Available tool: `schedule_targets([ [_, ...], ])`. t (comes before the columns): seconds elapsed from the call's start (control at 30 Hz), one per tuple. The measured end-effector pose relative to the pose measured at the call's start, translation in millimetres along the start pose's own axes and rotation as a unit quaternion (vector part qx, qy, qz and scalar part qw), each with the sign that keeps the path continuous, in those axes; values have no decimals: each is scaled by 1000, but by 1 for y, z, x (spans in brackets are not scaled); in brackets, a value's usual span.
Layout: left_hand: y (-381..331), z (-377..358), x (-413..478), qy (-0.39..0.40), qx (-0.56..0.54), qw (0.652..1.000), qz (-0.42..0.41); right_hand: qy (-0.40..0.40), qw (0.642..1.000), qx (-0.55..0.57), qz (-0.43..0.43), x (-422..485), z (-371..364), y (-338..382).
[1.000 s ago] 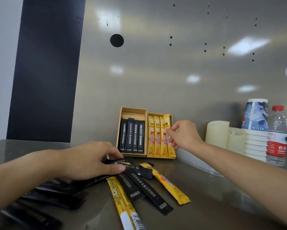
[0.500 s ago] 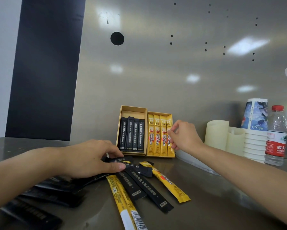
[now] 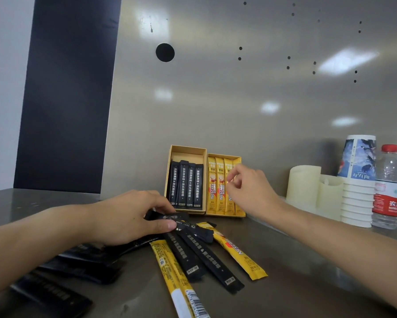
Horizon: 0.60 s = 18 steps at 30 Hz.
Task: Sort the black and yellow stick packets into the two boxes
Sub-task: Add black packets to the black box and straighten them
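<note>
Dim scene, ceiling-light glare on the metal wall (image 3: 261, 99), edges warped.

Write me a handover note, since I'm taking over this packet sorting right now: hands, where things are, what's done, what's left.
Left hand pinches a loose black packet at the far end of the pile.
Right hand hovers in front of the right box, fingers loosely curled, nothing seen in its grip.
Done: four black packets stand in the left box; four yellow packets stand in the right box, the fourth partly hidden by the hand.
Left: two loose yellow packets and several loose black ones lie on the counter.
</note>
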State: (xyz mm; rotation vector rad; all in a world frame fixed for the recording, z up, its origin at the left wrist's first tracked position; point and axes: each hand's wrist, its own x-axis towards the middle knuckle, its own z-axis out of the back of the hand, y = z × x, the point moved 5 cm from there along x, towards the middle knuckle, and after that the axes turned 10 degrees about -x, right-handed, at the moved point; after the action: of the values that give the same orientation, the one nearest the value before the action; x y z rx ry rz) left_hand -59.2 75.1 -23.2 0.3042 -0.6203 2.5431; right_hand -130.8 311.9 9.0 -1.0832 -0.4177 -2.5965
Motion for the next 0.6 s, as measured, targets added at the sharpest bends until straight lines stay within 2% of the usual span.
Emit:
schedule_targets([
  [0.13,-5,5,0,-49,-4,999,-20,80,989,80,93,-27,-8,51],
  [0.23,-7,6,1,-51,3,998,-32,136,974,96,152,-46,-17,79],
  [0.43,-5,10,2,-70,-19,997,-40,165,963,129,170,-58,-7,82],
  [0.6,2,14,1,-91,-96,991,-15,173,961,140,165,-58,-14,78],
])
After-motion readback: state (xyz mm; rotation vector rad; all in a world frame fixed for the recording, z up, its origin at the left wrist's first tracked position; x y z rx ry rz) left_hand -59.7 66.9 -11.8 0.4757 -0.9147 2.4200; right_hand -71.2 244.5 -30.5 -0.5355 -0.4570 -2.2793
